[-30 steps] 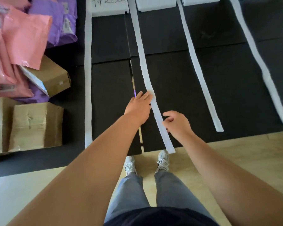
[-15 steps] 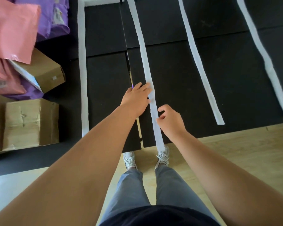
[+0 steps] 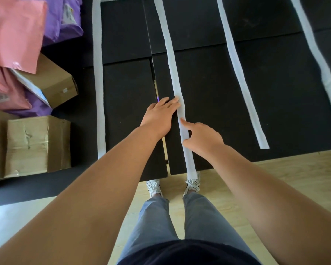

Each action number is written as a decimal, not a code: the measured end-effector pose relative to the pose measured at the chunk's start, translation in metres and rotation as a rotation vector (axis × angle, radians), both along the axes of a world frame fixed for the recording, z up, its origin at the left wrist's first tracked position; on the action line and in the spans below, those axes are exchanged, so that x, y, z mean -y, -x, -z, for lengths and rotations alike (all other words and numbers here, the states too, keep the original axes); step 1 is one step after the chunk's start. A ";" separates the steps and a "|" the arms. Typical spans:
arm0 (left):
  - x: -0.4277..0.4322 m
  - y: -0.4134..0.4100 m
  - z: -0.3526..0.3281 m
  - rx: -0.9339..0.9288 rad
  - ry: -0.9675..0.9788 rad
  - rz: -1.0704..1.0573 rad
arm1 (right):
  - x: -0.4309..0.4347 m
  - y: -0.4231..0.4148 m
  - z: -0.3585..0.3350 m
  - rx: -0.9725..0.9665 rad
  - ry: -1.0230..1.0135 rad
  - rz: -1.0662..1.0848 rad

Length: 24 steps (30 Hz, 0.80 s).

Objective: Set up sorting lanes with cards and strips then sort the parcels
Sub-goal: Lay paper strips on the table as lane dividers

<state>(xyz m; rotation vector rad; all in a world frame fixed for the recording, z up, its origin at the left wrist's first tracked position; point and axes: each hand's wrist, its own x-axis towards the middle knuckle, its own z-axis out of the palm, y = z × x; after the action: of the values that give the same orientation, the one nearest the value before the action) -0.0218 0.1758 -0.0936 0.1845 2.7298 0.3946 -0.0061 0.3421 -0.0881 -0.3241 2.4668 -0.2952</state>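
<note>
– On the mat [image 3: 208, 83], the second strip [image 3: 172, 64] curves. How do I straighten it?
– Left hand [image 3: 159, 117] lies flat at its edge, fingers straight: anchor there. Right hand [image 3: 203, 138] has forefinger and thumb on it, pinching or not I cannot tell. Slide it gently toward the near end.

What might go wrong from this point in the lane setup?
1. The second long white strip from the left overhangs the black floor mat's edge beside the white right shoe; a step could drag it.
2. The left hand and right hand both touch it; uneven pushing may bow it, narrowing a lane.
3. The tilted brown cardboard box might slide toward the leftmost white strip.
</note>
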 end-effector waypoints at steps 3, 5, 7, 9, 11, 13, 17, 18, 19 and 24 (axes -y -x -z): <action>-0.002 0.008 -0.007 0.004 -0.051 -0.044 | -0.004 0.012 -0.005 -0.003 -0.020 -0.035; -0.001 0.019 -0.012 -0.024 -0.060 -0.054 | -0.003 0.019 -0.007 -0.083 -0.009 -0.062; 0.003 0.029 -0.013 -0.036 -0.010 -0.037 | 0.000 0.025 -0.008 -0.206 0.025 -0.150; 0.007 0.037 -0.012 0.011 0.087 0.013 | 0.003 0.031 -0.005 -0.321 0.040 -0.289; 0.009 0.040 -0.009 0.044 0.138 0.054 | 0.002 0.032 0.000 -0.350 0.062 -0.325; 0.011 0.040 -0.007 0.039 0.147 0.062 | -0.001 0.030 0.004 -0.353 0.106 -0.288; 0.010 0.040 -0.007 0.007 0.146 0.034 | -0.004 0.032 0.006 -0.325 0.184 -0.250; 0.010 0.041 -0.007 -0.007 0.151 0.026 | -0.003 0.037 0.005 -0.294 0.207 -0.233; 0.010 0.041 -0.007 -0.018 0.154 0.006 | -0.002 0.043 0.004 -0.257 0.231 -0.207; 0.020 0.051 -0.016 -0.067 0.179 -0.140 | -0.005 0.082 0.000 -0.225 0.332 -0.068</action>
<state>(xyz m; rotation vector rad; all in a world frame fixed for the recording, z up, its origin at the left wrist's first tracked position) -0.0732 0.1557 -0.0773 -0.0417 2.8346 0.1823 -0.0883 0.3471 -0.0876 -0.6088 2.6150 -0.6752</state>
